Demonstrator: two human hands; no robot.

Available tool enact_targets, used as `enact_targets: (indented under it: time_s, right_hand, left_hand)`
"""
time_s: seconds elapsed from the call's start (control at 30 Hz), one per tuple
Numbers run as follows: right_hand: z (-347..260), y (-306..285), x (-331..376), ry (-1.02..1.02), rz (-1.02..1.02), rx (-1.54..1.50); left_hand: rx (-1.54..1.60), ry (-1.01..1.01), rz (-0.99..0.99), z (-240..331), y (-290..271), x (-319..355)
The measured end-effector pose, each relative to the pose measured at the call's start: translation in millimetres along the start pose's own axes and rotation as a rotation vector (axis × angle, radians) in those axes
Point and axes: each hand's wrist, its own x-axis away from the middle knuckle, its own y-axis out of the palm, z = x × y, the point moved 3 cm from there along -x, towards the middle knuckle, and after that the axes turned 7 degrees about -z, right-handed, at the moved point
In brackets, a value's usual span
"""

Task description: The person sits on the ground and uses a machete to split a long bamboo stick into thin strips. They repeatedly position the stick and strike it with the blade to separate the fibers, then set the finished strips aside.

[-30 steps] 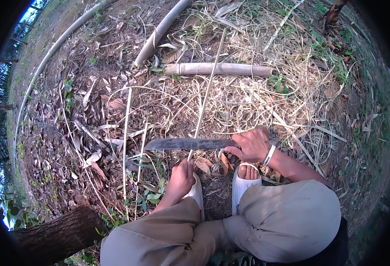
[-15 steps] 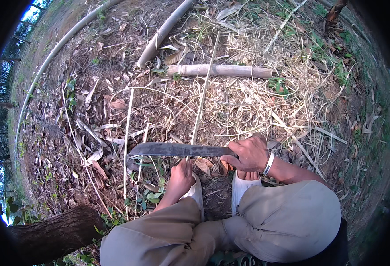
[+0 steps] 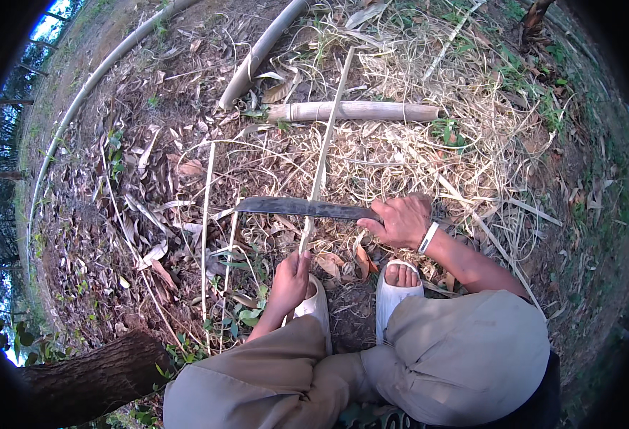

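Brown outdoor ground (image 3: pixel 350 322), strewn with crisp dry leaves and, toward the right, curly pale shavings (image 3: pixel 500 154), spreads out beneath the person, with trees (image 3: pixel 0 236) along the left edge. A long, smooth pole (image 3: pixel 78 100) bends across the upper left. At the lower left lies a thick log (image 3: pixel 92 372) with rough, dark bark. Farther ahead, a short, round, pale pole (image 3: pixel 371 111) lies crosswise. A thin, flat, straw-coloured strip (image 3: pixel 328 136) passes over it, its near end held in the closed left hand (image 3: pixel 291 279). The knife (image 3: pixel 275 206), its long metal blade dark and stained, crosses the strip, gripped by the right hand (image 3: pixel 404 220). A smooth white band (image 3: pixel 428 237) circles the right wrist.
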Motion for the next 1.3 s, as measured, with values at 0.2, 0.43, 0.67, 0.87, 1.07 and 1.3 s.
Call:
enact_targets:
  time_s: [0.2, 0.43, 0.67, 0.87, 1.07, 1.3]
  right_hand:
    - [2.1, -4.8, -11.2, -0.031, 0.043, 0.018]
    - [-28.4, 6.3, -10.2, -0.095, 0.000, -0.018]
    - [-29.7, 8.7, -12.7, -0.027, 0.013, -0.050]
    - [21.5, -3.9, -29.4, 0.034, 0.125, -0.002]
    - [-23.8, 4.5, -2.5, -0.263, 0.011, 0.094]
    - [-8.0, -4.3, -9.0, 0.092, -0.004, -0.044]
  left_hand:
    - [0.035, -0.006, -0.058, -3.6, -2.3, 3.9]
    - [0.299, -0.177, -0.150, -2.6, -11.3, 11.4]
    - [0.247, -0.129, -0.101, 2.4, -13.5, 6.6]
    - [0.269, -0.089, -0.086, -10.8, -17.7, 8.5]
    - [0.536, -0.238, -0.170, 2.4, -17.3, 24.3]
    - [0.557, -0.224, -0.194, 8.9, -19.8, 25.5]
